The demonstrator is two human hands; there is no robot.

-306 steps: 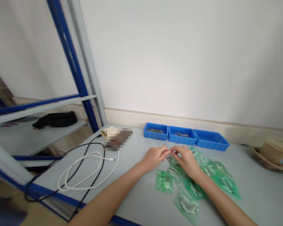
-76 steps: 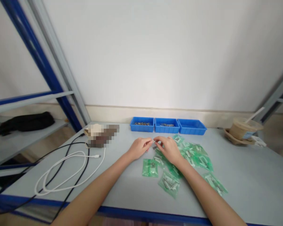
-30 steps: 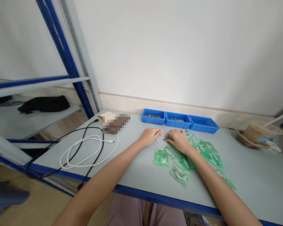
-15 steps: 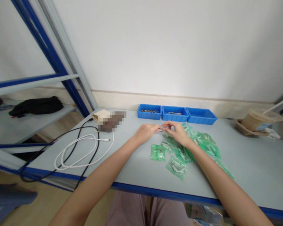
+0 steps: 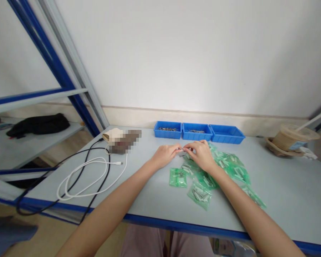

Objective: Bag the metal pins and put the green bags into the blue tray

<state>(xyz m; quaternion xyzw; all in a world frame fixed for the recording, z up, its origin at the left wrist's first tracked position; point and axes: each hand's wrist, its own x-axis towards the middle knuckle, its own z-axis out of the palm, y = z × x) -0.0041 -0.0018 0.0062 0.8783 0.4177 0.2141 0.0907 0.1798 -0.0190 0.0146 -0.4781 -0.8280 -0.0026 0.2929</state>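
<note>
My left hand and my right hand meet fingertip to fingertip above the grey table. Both are closed in a pinch on a small metallic piece, too small to identify. Beside and under my right hand lie several green plastic bags with whitish and metal pieces inside. One small green bag lies apart, nearer the table's front edge. Behind my hands, blue bins stand in a row: the left bin and middle bin hold small metal parts, and the right bin shows none.
At the left lie a coiled white cable, a black cable and a blurred brown object. A cup with a straw sits in a holder at the right. A wall rises behind the table.
The view has shifted slightly. My fingertips have come closer together on the small piece, and my right hand's fingers are less arched than before.
</note>
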